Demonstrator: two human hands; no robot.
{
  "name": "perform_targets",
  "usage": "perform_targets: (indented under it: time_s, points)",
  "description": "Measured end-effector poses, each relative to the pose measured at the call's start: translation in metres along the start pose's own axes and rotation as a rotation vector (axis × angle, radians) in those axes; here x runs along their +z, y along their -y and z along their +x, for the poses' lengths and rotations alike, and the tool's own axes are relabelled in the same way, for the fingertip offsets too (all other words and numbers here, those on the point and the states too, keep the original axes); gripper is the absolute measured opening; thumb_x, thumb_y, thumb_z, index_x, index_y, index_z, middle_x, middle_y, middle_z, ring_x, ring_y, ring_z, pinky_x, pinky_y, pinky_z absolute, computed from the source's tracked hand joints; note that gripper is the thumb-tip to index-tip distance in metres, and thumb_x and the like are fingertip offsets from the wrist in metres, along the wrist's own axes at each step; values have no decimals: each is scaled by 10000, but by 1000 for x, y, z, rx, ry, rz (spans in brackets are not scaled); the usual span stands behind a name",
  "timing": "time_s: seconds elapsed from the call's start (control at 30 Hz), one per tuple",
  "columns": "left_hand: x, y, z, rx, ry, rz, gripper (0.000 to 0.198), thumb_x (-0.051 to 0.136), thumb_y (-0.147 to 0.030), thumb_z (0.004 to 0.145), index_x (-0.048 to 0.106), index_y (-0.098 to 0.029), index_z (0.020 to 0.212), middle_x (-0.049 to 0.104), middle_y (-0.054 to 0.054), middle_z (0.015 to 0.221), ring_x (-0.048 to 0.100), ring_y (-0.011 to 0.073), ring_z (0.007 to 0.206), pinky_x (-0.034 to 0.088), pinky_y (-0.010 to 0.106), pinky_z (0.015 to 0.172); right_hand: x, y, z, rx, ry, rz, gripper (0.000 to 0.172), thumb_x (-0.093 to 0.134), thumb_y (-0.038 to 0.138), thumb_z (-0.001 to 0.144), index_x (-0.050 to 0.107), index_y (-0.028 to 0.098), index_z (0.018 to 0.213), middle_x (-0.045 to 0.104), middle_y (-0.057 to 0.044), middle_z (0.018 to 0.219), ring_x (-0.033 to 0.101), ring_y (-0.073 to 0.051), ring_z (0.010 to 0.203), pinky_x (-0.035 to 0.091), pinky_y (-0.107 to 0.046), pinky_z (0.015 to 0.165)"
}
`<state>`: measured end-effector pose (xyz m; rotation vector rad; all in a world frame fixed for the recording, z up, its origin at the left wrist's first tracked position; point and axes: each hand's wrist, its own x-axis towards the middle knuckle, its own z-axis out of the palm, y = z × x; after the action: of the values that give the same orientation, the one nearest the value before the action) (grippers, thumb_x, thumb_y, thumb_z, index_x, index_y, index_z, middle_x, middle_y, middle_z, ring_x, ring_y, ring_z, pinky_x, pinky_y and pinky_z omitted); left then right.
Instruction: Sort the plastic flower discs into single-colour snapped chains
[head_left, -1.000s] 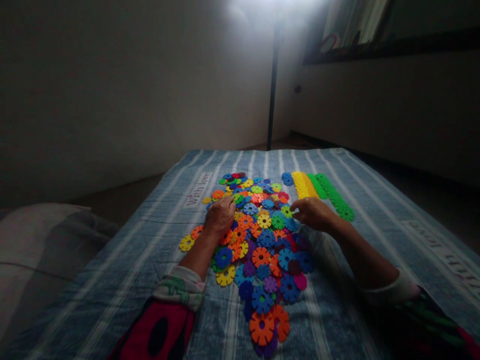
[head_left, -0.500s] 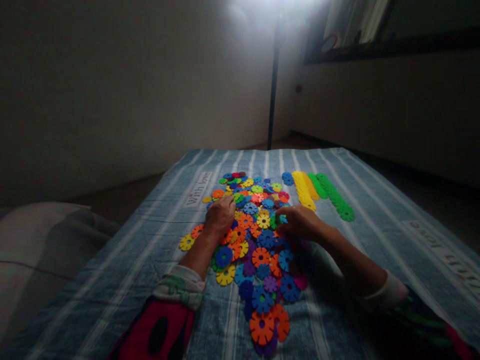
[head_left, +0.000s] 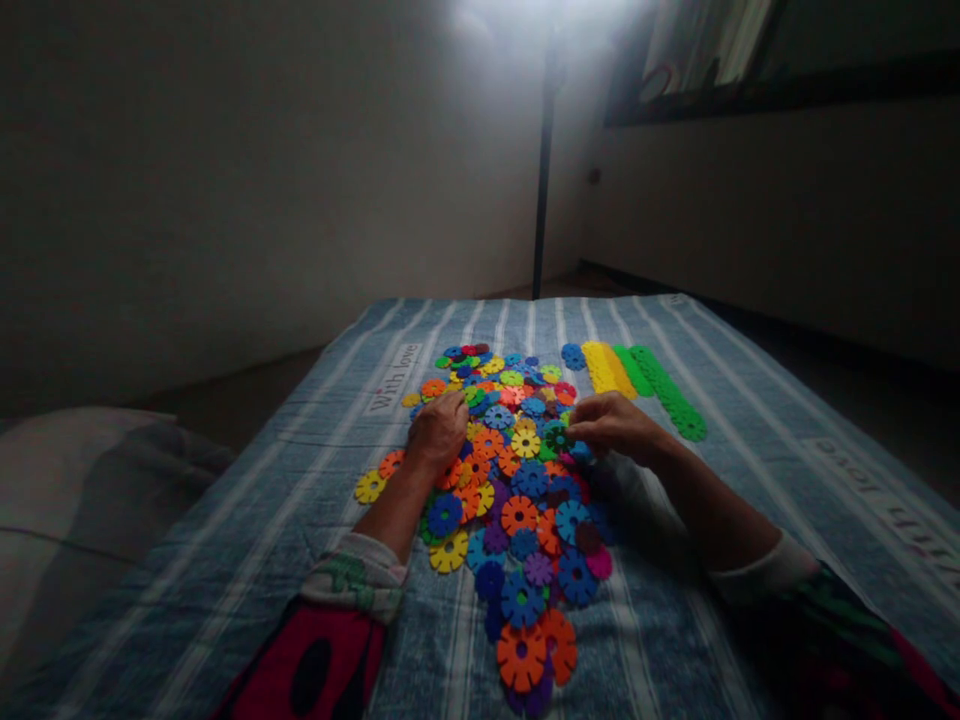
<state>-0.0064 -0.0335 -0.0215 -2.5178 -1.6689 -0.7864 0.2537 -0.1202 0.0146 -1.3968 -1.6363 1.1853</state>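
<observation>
1. Pinching dark-green, round, notched plastic disc (head_left: 556,437) by its right edge, between fingertips of right hand (head_left: 618,424).
2. Projecting left from those fingertips, over right side of multicoloured heap of notched plastic discs (head_left: 519,516).
3. Resting left hand (head_left: 439,432) on heap's left side, with fingers curled; cannot tell whether grasping anything.

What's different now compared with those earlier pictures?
The right hand moved left over the pile of colorful discs, then drew back slightly to the right. It is now at a green disc; I can't tell whether it grips it. The left hand stayed at the pile's left side, and the yellow row and green rows stayed put.
</observation>
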Motion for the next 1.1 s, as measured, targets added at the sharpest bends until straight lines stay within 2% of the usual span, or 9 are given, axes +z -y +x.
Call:
perform_targets:
  time_s: [0.1, 0.2, 0.33, 0.43, 0.57, 0.77, 0.9, 1.1]
  points:
    - [0, 0, 1, -7, -3, 5, 290, 382, -219, 859, 649, -154, 950, 696, 107, 1025, 635, 220, 967, 482, 326, 894, -17, 5, -4, 15, -4, -23, 240, 649, 362, 681, 593, 138, 619, 475, 51, 410, 418, -56, 369, 303, -180, 384]
    - [0, 1, 3, -14, 1, 12, 303, 372, -223, 858, 650, -150, 954, 695, 115, 1035, 637, 227, 982, 480, 337, 908, -53, 10, -17, 66, -14, -131, 212, 649, 341, 673, 593, 143, 622, 467, 56, 416, 418, -55, 368, 306, -182, 382]
    - [0, 3, 4, -7, 6, 10, 319, 360, -233, 858, 648, -146, 963, 700, 120, 1029, 639, 230, 984, 484, 338, 907, -107, 6, -42, 257, -140, -392, 147, 650, 272, 678, 601, 144, 626, 502, 37, 434, 446, -71, 369, 320, -198, 377]
    - [1, 4, 4, -3, -4, 7, 323, 360, -236, 855, 649, -146, 968, 700, 119, 1037, 639, 230, 990, 482, 340, 917, -131, -1, -54, 409, -180, -565, 106, 627, 186, 690, 592, 147, 598, 487, 34, 394, 469, -90, 367, 335, -205, 388]
    - [0, 3, 4, -8, -13, 4, 325, 364, -246, 855, 646, -150, 985, 692, 117, 1063, 638, 226, 996, 483, 338, 925, -136, -11, -54, 526, -178, -663, 60, 613, 121, 701, 611, 144, 646, 475, 36, 365, 481, -99, 363, 339, -198, 392]
    - [-3, 0, 3, -15, 12, 8, 309, 362, -239, 857, 645, -154, 947, 699, 111, 1019, 637, 222, 994, 480, 328, 921, -138, -29, -44, 578, -158, -678, 39, 606, 105, 711, 628, 136, 719, 460, 44, 345, 493, -105, 361, 359, -188, 390]
    - [-3, 0, 3, -15, 11, 16, 297, 359, -225, 855, 643, -162, 915, 706, 104, 968, 644, 219, 964, 487, 323, 893, -145, -39, -43, 591, -197, -656, 112, 627, 135, 719, 653, 122, 827, 516, 27, 392, 537, -119, 396, 384, -194, 410]
    - [-3, 2, 3, 20, -19, -10, 295, 364, -236, 856, 644, -173, 922, 703, 102, 1003, 646, 221, 954, 496, 327, 876, -149, -45, -46, 571, -254, -650, 252, 676, 224, 706, 667, 108, 930, 609, -22, 497, 600, -154, 472, 408, -227, 458]
